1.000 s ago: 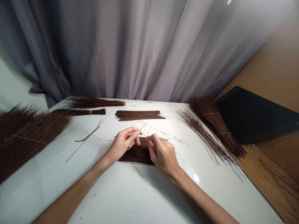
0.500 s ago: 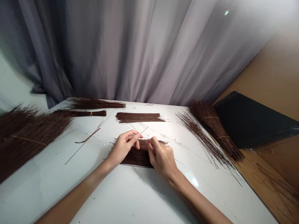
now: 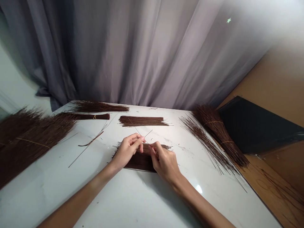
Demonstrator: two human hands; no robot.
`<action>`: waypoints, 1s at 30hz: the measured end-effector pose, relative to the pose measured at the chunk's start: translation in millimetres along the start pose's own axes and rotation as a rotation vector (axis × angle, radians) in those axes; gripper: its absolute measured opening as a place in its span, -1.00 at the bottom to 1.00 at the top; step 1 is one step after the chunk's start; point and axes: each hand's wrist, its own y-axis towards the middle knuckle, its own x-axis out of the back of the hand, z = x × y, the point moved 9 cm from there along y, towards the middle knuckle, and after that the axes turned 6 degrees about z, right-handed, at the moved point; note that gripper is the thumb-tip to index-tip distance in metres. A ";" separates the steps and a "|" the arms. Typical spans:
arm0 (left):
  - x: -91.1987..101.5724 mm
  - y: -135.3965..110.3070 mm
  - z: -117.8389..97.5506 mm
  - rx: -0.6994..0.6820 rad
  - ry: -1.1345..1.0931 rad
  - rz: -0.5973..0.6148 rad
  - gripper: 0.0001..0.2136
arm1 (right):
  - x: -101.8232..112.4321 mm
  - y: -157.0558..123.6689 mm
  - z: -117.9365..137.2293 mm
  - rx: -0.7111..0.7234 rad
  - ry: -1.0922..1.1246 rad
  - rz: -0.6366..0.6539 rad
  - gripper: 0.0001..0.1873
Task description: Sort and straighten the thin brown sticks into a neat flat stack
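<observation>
Thumb and fingers of my left hand (image 3: 129,148) are pinched on a thin brown stick (image 3: 148,134). Close beside it, my right hand (image 3: 165,158) pinches the lower end of another thin line of stick that slants up past the left fingertips; whether these are two sticks or one bent stick I cannot tell. Both hands are just above a wide pile of dark brown sticks (image 3: 140,162) laid side by side, which they partly cover. Beyond the fingers lies a smaller flat bundle of trimmed sticks (image 3: 143,121).
Large brushy twig bundles (image 3: 35,139) lie at the left, with a tied bundle (image 3: 102,116) behind. On the right are loose twigs (image 3: 206,142) and a banded bundle (image 3: 218,136) near the white table's (image 3: 114,202) edge. A grey curtain (image 3: 142,57) hangs behind.
The whole view has shifted slightly, with the scene sitting a little lower. Both hands keep nearly the same pose and the same pinch on the stick.
</observation>
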 end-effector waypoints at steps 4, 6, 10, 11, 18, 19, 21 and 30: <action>-0.4 1.1 -0.4 -0.007 0.026 0.009 -0.67 | -1.7 -0.4 -2.2 -0.015 0.007 0.010 -0.84; -1.2 1.5 -0.1 -0.007 0.050 0.013 -0.66 | -2.4 -0.4 -4.3 -0.028 0.023 0.021 -0.84; -1.5 2.3 1.8 0.001 0.086 0.010 -0.65 | -3.3 0.2 -4.9 -0.033 0.035 0.040 -0.83; -1.7 2.3 1.6 0.000 0.089 0.012 -0.65 | -3.2 0.7 -4.6 -0.036 0.044 0.045 -0.83; -1.1 -2.3 -8.0 0.039 -0.069 0.013 -0.72 | 1.5 9.3 -7.1 -0.136 0.621 0.119 -0.77; -1.0 -3.0 -10.3 0.042 -0.080 0.011 -0.72 | 3.3 10.2 -8.8 -0.164 0.676 0.118 -0.76; -1.1 -3.6 -14.4 0.042 -0.086 0.009 -0.72 | 6.6 10.9 -11.7 -0.207 0.736 0.109 -0.74; -10.5 -7.4 -17.5 0.062 -0.100 0.083 -0.71 | -1.4 12.9 -20.6 -0.249 0.864 0.201 -0.67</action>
